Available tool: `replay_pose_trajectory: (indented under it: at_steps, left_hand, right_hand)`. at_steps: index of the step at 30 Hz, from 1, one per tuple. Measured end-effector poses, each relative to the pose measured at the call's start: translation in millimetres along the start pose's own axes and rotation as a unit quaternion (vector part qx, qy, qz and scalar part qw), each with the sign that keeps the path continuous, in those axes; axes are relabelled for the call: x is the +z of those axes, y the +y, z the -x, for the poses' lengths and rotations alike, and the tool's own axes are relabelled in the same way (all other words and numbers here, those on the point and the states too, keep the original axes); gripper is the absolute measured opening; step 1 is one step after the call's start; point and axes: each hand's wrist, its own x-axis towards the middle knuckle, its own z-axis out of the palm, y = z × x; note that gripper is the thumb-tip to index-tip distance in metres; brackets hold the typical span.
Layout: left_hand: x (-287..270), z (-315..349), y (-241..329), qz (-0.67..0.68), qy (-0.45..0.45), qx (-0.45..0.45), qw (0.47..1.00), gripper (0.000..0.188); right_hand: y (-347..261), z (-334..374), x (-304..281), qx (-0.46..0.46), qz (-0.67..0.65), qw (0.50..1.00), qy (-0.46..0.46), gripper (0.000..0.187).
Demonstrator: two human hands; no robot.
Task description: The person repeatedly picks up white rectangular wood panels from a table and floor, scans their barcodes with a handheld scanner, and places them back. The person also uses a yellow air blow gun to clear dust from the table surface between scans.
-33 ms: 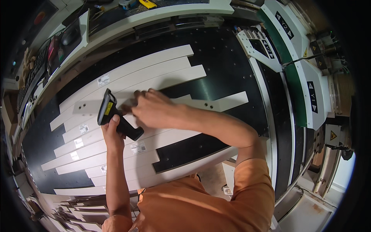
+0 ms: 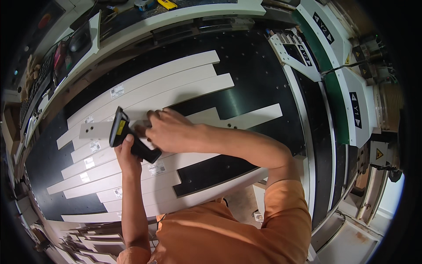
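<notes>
In the head view, the person's left hand (image 2: 126, 156) is wrapped closed around the grip of a black pistol-shaped plastic scanner (image 2: 119, 135) with a yellow label; its thumb lies along the near side, and the scanner's head rises above these fingers. Compared with the earlier frame, the scanner sits slightly lower and further left. The right hand (image 2: 170, 132), just beside the scanner, has its fingers bent and drawn together on a long pale flat strip with paired dark holes (image 2: 99, 130); the fingertips are blurred, so their exact contact cannot be made out. The strip passes behind the scanner and under the right hand and forearm, one end showing left of both hands' fingers, the other pair of holes well to their right. Since the earlier frame, the strip and the right hand have both shifted left and closer to the body. Below the strip and all around the fingers, long off-white flat boards (image 2: 176, 72) lie side by side on a black table (image 2: 250, 79), where they were before. White printed stickers (image 2: 95, 146) mark several boards left of the right fingers. Well beyond the fingers, a yellow hand tool (image 2: 167, 4) lies at the far edge, also unmoved.
</notes>
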Motion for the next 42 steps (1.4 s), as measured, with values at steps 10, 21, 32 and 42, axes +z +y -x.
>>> replay_pose_trajectory:
  at_steps: [10,21,32,42]
  left_hand:
    - [-135,35,-24,0.035,0.154,-0.033,0.987,0.048]
    - [-164,39,-60,0.05,0.161,-0.016,0.985,0.048]
    - [-172,39,-62,0.02,0.127,-0.01,0.992,0.05]
    - [-159,41,-53,0.034,0.153,-0.007,0.988,0.048]
  right_hand:
    - [189,55,-12,0.373,-0.092,0.853,0.352,0.025]
    - [225,72,5,0.462,-0.425,0.723,0.289,0.053]
    - [206,67,-6,0.501,-0.437,0.682,0.306,0.061]
    - [223,68,4,0.517,-0.287,0.756,0.28,0.049]
